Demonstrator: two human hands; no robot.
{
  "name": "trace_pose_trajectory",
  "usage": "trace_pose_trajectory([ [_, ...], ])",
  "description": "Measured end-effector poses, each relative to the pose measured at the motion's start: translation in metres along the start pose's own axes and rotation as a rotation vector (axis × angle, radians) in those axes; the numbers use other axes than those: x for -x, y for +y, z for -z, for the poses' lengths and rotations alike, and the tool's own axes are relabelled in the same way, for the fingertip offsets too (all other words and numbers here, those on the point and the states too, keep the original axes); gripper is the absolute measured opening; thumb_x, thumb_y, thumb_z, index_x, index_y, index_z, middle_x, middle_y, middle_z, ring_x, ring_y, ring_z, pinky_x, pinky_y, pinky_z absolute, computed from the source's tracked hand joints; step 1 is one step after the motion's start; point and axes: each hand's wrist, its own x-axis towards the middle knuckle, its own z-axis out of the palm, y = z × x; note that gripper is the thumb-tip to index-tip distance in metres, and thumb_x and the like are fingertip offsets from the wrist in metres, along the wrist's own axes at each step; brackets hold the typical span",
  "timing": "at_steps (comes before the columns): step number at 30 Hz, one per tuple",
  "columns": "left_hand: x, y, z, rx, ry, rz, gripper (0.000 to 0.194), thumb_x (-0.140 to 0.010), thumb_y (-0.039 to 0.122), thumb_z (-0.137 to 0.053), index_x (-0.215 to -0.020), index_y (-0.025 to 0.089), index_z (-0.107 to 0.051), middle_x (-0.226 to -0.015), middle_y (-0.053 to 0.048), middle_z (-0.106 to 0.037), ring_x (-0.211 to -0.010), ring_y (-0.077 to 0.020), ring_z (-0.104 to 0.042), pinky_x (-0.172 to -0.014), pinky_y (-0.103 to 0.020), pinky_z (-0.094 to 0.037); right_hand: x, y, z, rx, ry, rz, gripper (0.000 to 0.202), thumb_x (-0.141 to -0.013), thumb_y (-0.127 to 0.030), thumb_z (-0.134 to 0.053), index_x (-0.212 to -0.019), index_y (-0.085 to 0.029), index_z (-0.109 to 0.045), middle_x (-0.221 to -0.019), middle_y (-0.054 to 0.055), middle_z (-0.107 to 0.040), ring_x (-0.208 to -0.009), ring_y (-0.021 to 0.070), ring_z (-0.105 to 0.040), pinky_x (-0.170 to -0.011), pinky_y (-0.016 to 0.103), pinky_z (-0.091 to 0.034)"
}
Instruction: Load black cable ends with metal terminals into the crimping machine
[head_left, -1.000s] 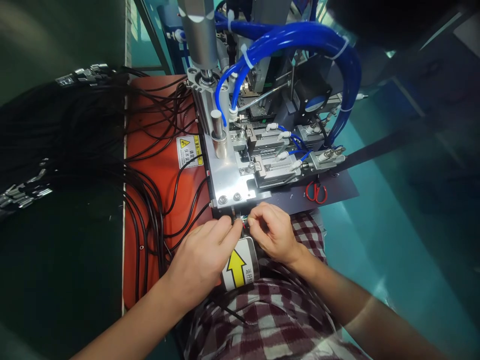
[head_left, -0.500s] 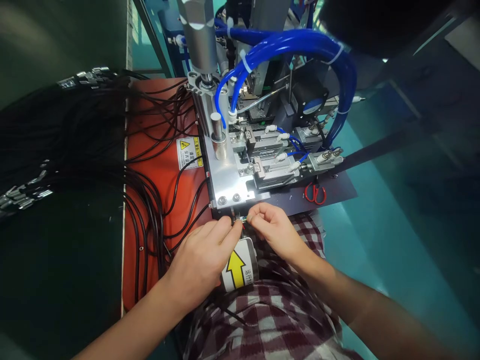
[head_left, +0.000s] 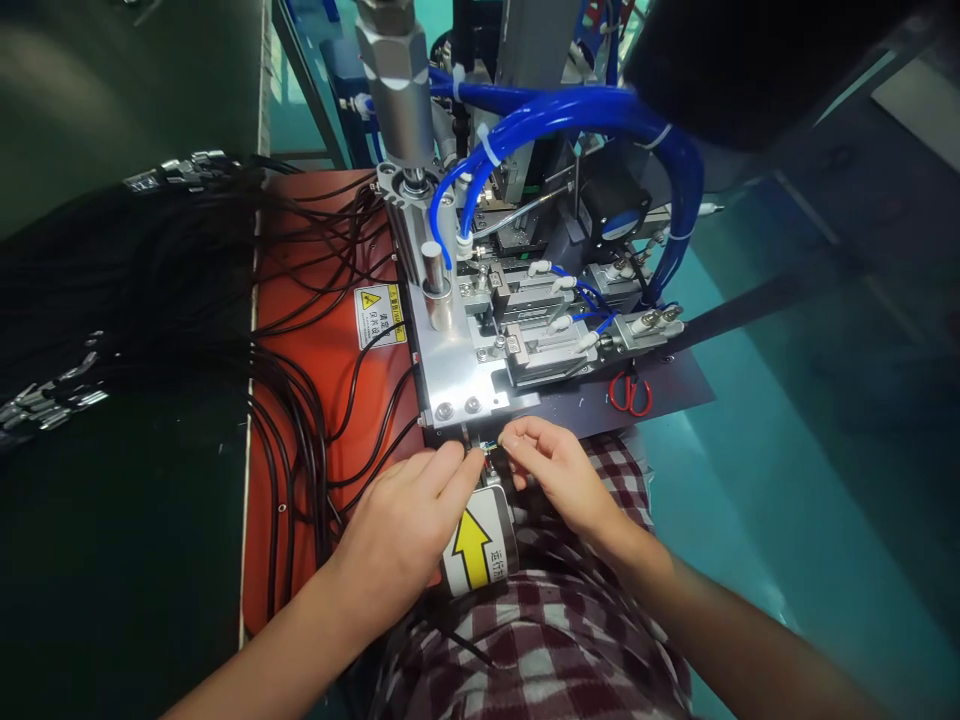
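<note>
Just below the front edge of the machine's metal plate [head_left: 450, 378], my two hands meet over a small cluster of thin coloured wires [head_left: 489, 446]. My left hand [head_left: 409, 500] is closed, thumb and forefinger pinched at the cluster's left side; a black cable appears to run under it. From the right, my right hand [head_left: 551, 465] pinches the tips of the wires between thumb and forefinger, its other fingers curled. Right below the wires is a white label with a yellow arrow [head_left: 472, 548], partly covered by my left hand.
Many black cables [head_left: 300, 440] lie across the red-orange surface [head_left: 360, 400] and the dark table at left, some with metal connectors [head_left: 180, 172]. Red-handled scissors [head_left: 630, 393] rest on the machine base. Blue air hoses [head_left: 585, 108] arch over metal cylinders [head_left: 551, 345].
My right hand has shifted slightly down and right, so more of the coloured wires shows between my fingers. My left hand stays nearly in place. The view has tilted a little.
</note>
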Motion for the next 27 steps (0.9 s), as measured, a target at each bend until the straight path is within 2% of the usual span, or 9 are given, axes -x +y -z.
trace_pose_trajectory([
  [4,0.0,-0.001,0.0,0.002,-0.015,0.0,0.035,-0.084,0.002,-0.041,-0.116,0.004,-0.055,-0.095,-0.012,-0.065,-0.076,-0.0221,-0.061,-0.063,-0.033,-0.053,0.001,0.001,-0.003,0.019,0.024,0.024,0.022,-0.08,-0.038,-0.06,-0.076,-0.016,-0.056,-0.062,-0.004,-0.049,-0.053,0.0095,-0.045,-0.051,0.023,-0.039],
  [8,0.001,-0.002,0.001,-0.007,-0.015,-0.012,0.034,-0.086,0.004,-0.041,-0.118,0.004,-0.054,-0.097,-0.013,-0.065,-0.078,-0.0224,-0.061,-0.064,-0.033,-0.054,0.0,0.001,-0.01,0.042,0.061,0.022,0.016,-0.078,-0.031,-0.06,-0.072,-0.017,-0.055,-0.055,-0.006,-0.046,-0.048,0.0082,-0.043,-0.047,0.022,-0.035],
  [12,0.002,-0.002,0.001,-0.024,-0.008,-0.013,0.03,-0.088,0.005,-0.039,-0.114,0.005,-0.055,-0.096,-0.012,-0.065,-0.075,-0.0215,-0.061,-0.062,-0.033,-0.053,0.001,0.001,-0.012,0.1,0.12,0.016,0.013,-0.079,-0.026,-0.057,-0.071,-0.017,-0.054,-0.058,-0.006,-0.048,-0.048,0.0079,-0.044,-0.046,0.022,-0.033],
  [17,0.002,-0.002,0.0,-0.015,-0.004,0.0,0.03,-0.089,0.006,-0.037,-0.114,0.006,-0.055,-0.097,-0.013,-0.065,-0.078,-0.0212,-0.062,-0.064,-0.032,-0.054,0.002,-0.004,-0.005,0.094,0.053,-0.025,0.019,-0.081,-0.035,-0.058,-0.076,-0.016,-0.057,-0.057,-0.005,-0.048,-0.048,0.0086,-0.044,-0.047,0.023,-0.035],
  [20,0.002,-0.003,-0.001,0.003,0.025,-0.007,0.03,-0.089,0.006,-0.039,-0.114,0.006,-0.055,-0.096,-0.012,-0.065,-0.079,-0.021,-0.062,-0.065,-0.032,-0.054,0.0,-0.006,-0.004,0.092,0.085,-0.007,0.025,-0.08,-0.04,-0.059,-0.081,-0.015,-0.059,-0.06,-0.005,-0.049,-0.049,0.0087,-0.042,-0.046,0.023,-0.034],
  [24,0.002,-0.003,-0.002,0.006,0.036,-0.007,0.029,-0.088,0.005,-0.04,-0.113,0.005,-0.055,-0.097,-0.013,-0.065,-0.08,-0.0217,-0.062,-0.066,-0.033,-0.055,-0.002,-0.005,-0.009,0.102,0.12,0.027,0.022,-0.078,-0.038,-0.062,-0.076,-0.015,-0.059,-0.058,-0.005,-0.046,-0.05,0.0087,-0.037,-0.047,0.023,-0.031],
  [27,0.002,-0.002,-0.001,0.007,0.013,-0.001,0.031,-0.088,0.004,-0.038,-0.114,0.005,-0.055,-0.098,-0.014,-0.066,-0.08,-0.0216,-0.062,-0.066,-0.033,-0.055,-0.001,-0.002,-0.012,0.128,0.128,0.055,0.018,-0.08,-0.035,-0.059,-0.075,-0.017,-0.056,-0.06,-0.004,-0.048,-0.051,0.0096,-0.039,-0.048,0.024,-0.032],
])
